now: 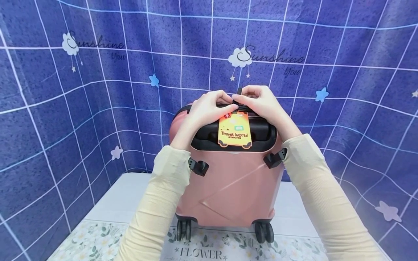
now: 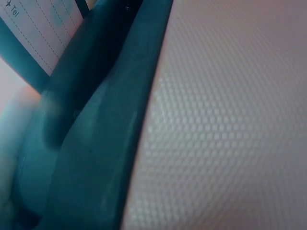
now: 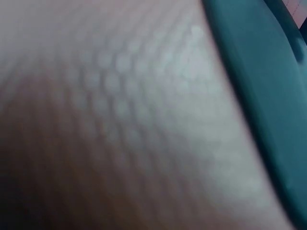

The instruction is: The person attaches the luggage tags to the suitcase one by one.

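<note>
A pink hard-shell suitcase [image 1: 228, 188] stands upright on its wheels. From the black handle area [image 1: 209, 132] at its top hangs a yellow luggage tag [image 1: 234, 130] printed "Travel World". My left hand [image 1: 210, 107] pinches the tag's black strap [image 1: 240, 90] near the top of the tag. From the other side my right hand [image 1: 261, 101] pinches the same strap, its thumb close to the left fingertips. In the left wrist view, the tag's lined back [image 2: 43, 28] with "Tel" shows beside the dark handle trim [image 2: 103, 124]. The right wrist view shows the blurred, textured pink shell [image 3: 124, 96].
A blue grid-patterned curtain [image 1: 156, 43] with clouds and stars surrounds the suitcase at the back and sides. Beneath it lies a white surface [image 1: 127, 195] with a floral mat [image 1: 98, 239] at the front. Black caster wheels [image 1: 263, 232] touch down there.
</note>
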### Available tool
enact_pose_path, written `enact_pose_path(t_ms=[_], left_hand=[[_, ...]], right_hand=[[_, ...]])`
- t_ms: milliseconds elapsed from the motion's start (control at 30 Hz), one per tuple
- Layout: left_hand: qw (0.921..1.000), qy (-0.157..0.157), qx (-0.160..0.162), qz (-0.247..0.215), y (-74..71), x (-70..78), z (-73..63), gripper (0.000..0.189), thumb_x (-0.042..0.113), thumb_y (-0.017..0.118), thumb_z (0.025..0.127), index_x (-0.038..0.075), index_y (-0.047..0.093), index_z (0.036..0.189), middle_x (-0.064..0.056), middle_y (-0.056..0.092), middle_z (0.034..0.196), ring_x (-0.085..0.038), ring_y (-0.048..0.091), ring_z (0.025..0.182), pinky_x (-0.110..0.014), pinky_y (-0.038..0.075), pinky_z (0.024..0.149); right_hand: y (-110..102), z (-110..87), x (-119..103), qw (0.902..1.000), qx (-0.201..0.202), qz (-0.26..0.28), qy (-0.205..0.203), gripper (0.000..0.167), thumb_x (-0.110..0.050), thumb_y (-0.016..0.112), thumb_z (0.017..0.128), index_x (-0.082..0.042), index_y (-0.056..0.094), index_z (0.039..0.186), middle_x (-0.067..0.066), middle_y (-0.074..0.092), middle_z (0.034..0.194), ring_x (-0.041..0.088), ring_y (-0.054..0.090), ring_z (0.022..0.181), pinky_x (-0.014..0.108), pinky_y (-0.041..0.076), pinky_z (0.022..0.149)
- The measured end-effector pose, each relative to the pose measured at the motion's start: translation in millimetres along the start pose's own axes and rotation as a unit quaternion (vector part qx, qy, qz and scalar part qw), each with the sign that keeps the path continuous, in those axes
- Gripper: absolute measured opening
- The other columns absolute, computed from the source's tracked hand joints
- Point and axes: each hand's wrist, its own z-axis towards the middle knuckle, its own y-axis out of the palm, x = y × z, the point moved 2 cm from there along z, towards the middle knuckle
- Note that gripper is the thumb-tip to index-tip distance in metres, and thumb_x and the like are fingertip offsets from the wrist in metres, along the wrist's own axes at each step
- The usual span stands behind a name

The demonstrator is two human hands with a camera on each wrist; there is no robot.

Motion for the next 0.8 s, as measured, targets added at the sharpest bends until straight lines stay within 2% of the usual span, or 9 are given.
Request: enact_pose_path(t_ms=[333,533,667,800], left_hand=[[0.9998,0.003,0.011,0.017,2.8,0.6,-0.3,0.036,0.053,0.061,0.084,0.027,0.064,0.108,0.008,0.067,0.114,-0.010,0.056,0.115,-0.046,0.037,0.099],[0.9991,0.024,0.034,0.004,3.5,0.1,-2.0,0.033,0.050,0.065,0.083,0.022,0.066,0.101,0.005,0.070,0.104,-0.010,0.061,0.102,-0.036,0.044,0.093],[0.9981,0.040,0.035,0.033,1.1,3.9,-8.5,0.032,0.046,0.063,0.086,0.019,0.066,0.103,0.003,0.069,0.105,-0.012,0.061,0.101,-0.031,0.046,0.092],[0.9958,0.064,0.047,0.046,-3.5,5.1,-22.8,0.031,0.038,0.061,0.090,0.014,0.065,0.109,-0.001,0.067,0.110,-0.016,0.060,0.105,-0.031,0.046,0.093]], right_hand=[[1.0,-1.4,-0.3,0.9992,0.009,-0.032,-0.024,0.025,-0.030,0.063,0.089,-0.008,0.059,0.077,-0.003,0.049,0.058,0.011,0.040,0.057,0.025,0.030,0.055],[2.0,-2.5,-0.3,0.9996,-0.003,-0.026,-0.010,0.026,-0.032,0.062,0.089,-0.007,0.059,0.080,-0.003,0.051,0.061,0.012,0.043,0.060,0.024,0.032,0.054],[2.9,-3.0,0.0,0.9993,-0.012,-0.033,-0.016,0.026,-0.032,0.061,0.090,-0.007,0.058,0.084,-0.001,0.052,0.066,0.015,0.044,0.066,0.026,0.032,0.057],[3.4,-3.3,-2.1,0.9987,-0.016,-0.045,-0.018,0.027,-0.032,0.059,0.091,-0.005,0.059,0.086,0.002,0.054,0.071,0.019,0.046,0.074,0.028,0.033,0.064]])
